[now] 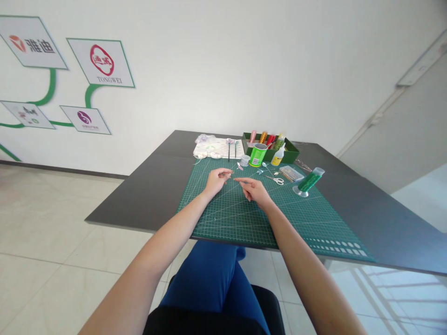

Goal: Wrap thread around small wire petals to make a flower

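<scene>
My left hand (217,180) is above the green cutting mat (223,218), thumb and forefinger pinched on something thin and too small to name. Just beyond those fingertips is a small pink-and-white petal piece (240,166); whether it joins what I pinch is unclear. My right hand (254,190) is close by on the right, its forefinger stretched toward the left fingertips and the other fingers loosely curled. Nothing shows in it. White-handled scissors (278,180) lie beyond the right hand, near small pale blue leaf-like pieces (260,171).
Behind the hands are a bright green can (257,156), a small clear tub (245,160), a yellow-labelled glue bottle (278,156) and a dark green box (291,156) of coloured rolls. To the right, a green spool (310,181) stands near a clear plastic case (292,173).
</scene>
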